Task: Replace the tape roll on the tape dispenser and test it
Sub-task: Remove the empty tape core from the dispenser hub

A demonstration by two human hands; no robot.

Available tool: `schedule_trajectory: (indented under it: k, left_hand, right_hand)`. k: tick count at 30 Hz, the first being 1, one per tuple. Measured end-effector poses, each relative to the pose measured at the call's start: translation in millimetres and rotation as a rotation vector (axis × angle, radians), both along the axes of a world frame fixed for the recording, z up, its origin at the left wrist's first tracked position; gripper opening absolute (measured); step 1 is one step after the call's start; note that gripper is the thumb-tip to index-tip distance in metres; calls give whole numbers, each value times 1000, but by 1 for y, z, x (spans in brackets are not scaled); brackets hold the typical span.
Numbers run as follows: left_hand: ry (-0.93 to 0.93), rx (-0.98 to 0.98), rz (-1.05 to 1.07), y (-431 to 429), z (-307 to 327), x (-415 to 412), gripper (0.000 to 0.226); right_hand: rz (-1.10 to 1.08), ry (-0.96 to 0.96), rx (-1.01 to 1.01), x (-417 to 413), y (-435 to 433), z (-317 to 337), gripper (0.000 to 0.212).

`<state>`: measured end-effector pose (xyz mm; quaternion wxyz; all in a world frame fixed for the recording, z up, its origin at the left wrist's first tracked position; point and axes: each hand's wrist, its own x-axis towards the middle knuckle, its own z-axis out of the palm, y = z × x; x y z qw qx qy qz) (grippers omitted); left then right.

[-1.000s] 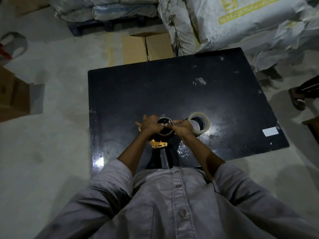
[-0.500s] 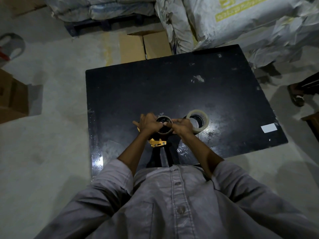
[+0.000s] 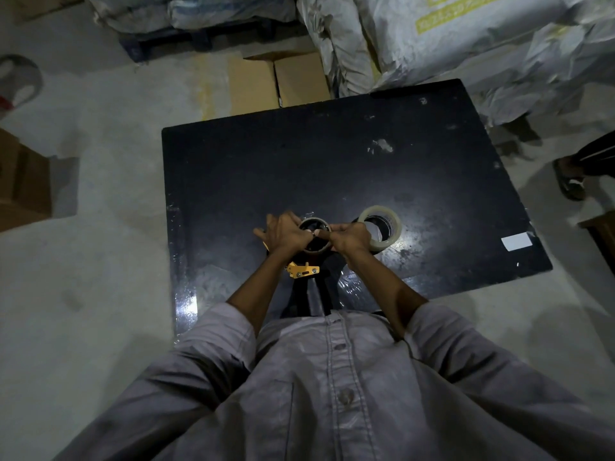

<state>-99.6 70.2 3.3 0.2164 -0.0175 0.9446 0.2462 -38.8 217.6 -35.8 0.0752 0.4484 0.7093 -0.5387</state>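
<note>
Bottom of frame: your grey shirt (image 3: 332, 394), sleeves rolled, both forearms reaching up-frame over the near edge of the black table (image 3: 233, 161).

Lower centre: dispenser (image 3: 302, 270), only its yellow bracket showing below your wrists; the rest is hidden by your hands. Where its handle lies you cannot tell.

Centre, left: your left hand (image 3: 286, 232), clenched around the left side of the core (image 3: 312, 236), a thin brownish ring with a dark hollow. It looks nearly bare of tape and appears to sit on the dispenser's hub, though the seat itself is hidden.

Centre, right: your right hand (image 3: 349, 239), fingers pinched on the core's right rim, thumb tip meeting the left hand's over the hollow.

Just right of that hand: new roll (image 3: 382, 227), pale and thick, lying flat on the table, not held.

Far right edge of the table: white label (image 3: 515, 242). Upper frame, beyond the table: cartons (image 3: 276, 81) and sacks (image 3: 449, 38) on the floor.

Step in hand, by judgement: pulling the spent core off the hub; the swap is at an early stage. Next move calls for an even pull from both sides so the ring comes off straight, then setting it aside and reaching right for the new roll. Threading and testing remain.
</note>
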Motion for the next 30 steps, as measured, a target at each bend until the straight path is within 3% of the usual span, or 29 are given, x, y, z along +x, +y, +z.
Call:
schedule_trajectory:
  k: [7, 13, 24, 30]
  left_hand:
    - [58, 3, 41, 0, -1, 3, 28]
    - [92, -7, 56, -1, 2, 5, 30]
    - [64, -25, 71, -6, 10, -5, 34]
    - [-43, -128, -157, -4, 12, -18, 31]
  right_hand:
    - [-16, -31, 1, -2, 1, 2, 30]
    - [-38, -42, -143, -7, 8, 12, 43]
    - [42, -33, -28, -12, 3, 15, 42]
    - [32, 11, -38, -5, 0, 9, 40]
